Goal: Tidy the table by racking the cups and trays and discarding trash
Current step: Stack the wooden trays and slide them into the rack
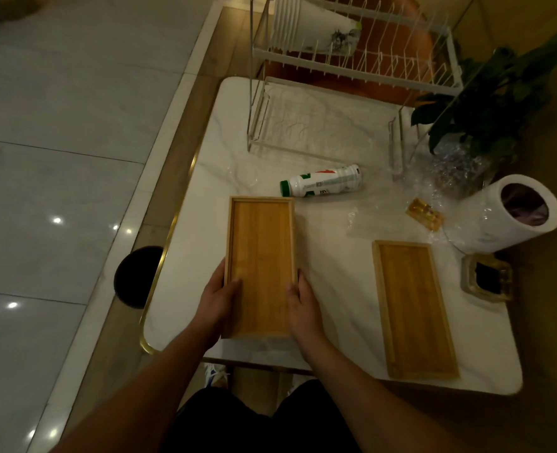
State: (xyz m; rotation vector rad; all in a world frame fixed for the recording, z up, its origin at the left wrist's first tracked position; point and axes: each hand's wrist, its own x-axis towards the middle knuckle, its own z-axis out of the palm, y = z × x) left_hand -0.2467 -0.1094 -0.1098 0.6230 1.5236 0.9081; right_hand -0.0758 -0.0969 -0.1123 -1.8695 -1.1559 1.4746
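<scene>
- Both hands are on the near wooden tray (pixel 260 266): left hand (pixel 216 297) clasps its left long edge, thumb laid inside the tray; right hand (pixel 304 307) clasps the right edge, fingers curled under and out of sight.
- Whether that tray is lifted or resting on the white table (pixel 332 243) is hard to tell; its near end overhangs toward the table's front edge.
- The second tray (pixel 414 308) lies flat to the right, well apart from the first.
- A white bottle (pixel 321 185) with a green cap lies on its side just beyond the held tray.
- The wire rack (pixel 352 70) stands at the far end; a stack of white cups (pixel 306 26) lies on its upper tier, partly cut off by the top edge.
- Crumpled clear plastic (pixel 447 178) and a small yellow packet (pixel 425 213) sit near a white bin (pixel 505 217); its dim contents cannot be made out.
- A dark round bin (pixel 136 276) on the floor is half hidden by the table.
</scene>
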